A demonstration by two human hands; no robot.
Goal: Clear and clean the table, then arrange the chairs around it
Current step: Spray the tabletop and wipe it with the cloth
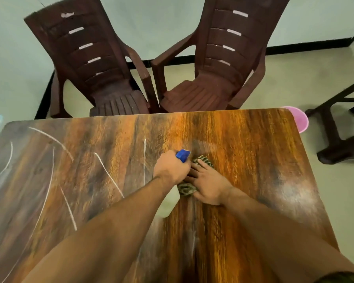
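left hand [171, 170] wrapped round bottle [183, 155], blue nozzle aimed far. right hand [208, 184] flat, fingers spread, pressing cloth [185, 189] down mid counter [253, 160]. cloth looks soft, limp, light, so palm on top beats pinching, I reckon. white streaks [108, 174] on left not yet wiped. chairs [102, 64] on far side.

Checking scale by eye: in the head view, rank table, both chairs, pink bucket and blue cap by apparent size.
Table
Left chair and right chair, about alike
Pink bucket, mostly hidden
Blue cap
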